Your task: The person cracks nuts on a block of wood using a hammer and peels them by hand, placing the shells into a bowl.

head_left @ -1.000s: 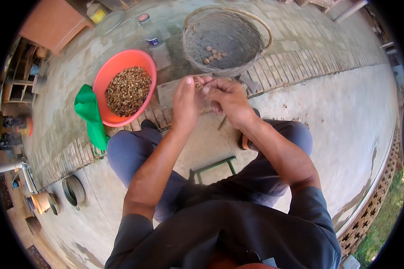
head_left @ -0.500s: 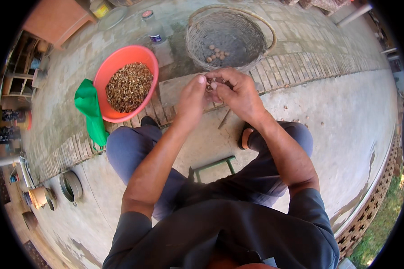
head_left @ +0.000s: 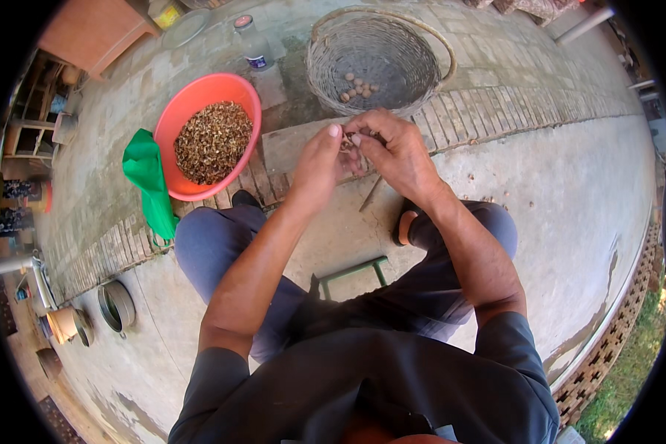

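My left hand (head_left: pixel 317 166) and my right hand (head_left: pixel 399 155) meet in front of me, above a flat slab (head_left: pixel 280 152). Cracked walnut pieces (head_left: pixel 346 143) lie in the curled fingers of the left hand. Thumb and fingers of the right hand pinch at these pieces; its fingertips partly hide them. Just beyond the hands stands a woven basket (head_left: pixel 322 74) with several round walnuts (head_left: pixel 359 90) at its bottom. To the left, a red basin (head_left: pixel 252 137) holds a heap of brown, broken walnut pieces (head_left: pixel 213 140).
A green cloth bag (head_left: pixel 149 185) hangs against the basin's left side. Behind the basin stands a glass jar (head_left: pixel 256 55). Below the hands a thin stick-like handle (head_left: pixel 371 194) shows. A green metal frame (head_left: pixel 354 276) is between my legs, and round pots (head_left: pixel 116 306) sit far left.
The right hand has shifted slightly up, and its fingers have moved over the walnut pieces. More of the left fingers now shows. Basket and basin stay put.
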{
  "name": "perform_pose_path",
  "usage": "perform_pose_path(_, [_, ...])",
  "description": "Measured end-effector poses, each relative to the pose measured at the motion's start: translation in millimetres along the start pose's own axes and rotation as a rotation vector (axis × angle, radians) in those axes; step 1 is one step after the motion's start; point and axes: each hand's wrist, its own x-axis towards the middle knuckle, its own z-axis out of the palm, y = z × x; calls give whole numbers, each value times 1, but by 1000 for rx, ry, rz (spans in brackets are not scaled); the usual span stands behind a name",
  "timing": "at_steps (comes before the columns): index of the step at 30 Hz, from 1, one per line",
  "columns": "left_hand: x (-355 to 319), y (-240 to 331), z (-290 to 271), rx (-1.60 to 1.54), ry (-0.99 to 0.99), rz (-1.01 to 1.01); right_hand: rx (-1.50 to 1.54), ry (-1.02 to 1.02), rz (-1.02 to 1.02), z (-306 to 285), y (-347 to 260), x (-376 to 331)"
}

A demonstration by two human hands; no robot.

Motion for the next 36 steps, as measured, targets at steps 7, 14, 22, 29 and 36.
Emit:
perform_pose_path(7, [3, -1, -3, -109, -32, -26, 167, 35, 120, 3, -1, -2])
perform_pose_path(14, [3, -1, -5, -135, -54, -3, 27, 72, 50, 4, 2, -2])
perform_pose_path(22, [1, 2, -3, -154, -6, 17, -43, 103, -14, 8, -4, -3])
perform_pose_path(29, [0, 4, 2, -143, 39, -28, 21, 124, 81, 9, -3, -2])
perform_pose_path(36, [0, 0, -6, -138, 1, -13, 1, 101, 67, 11, -1, -3])
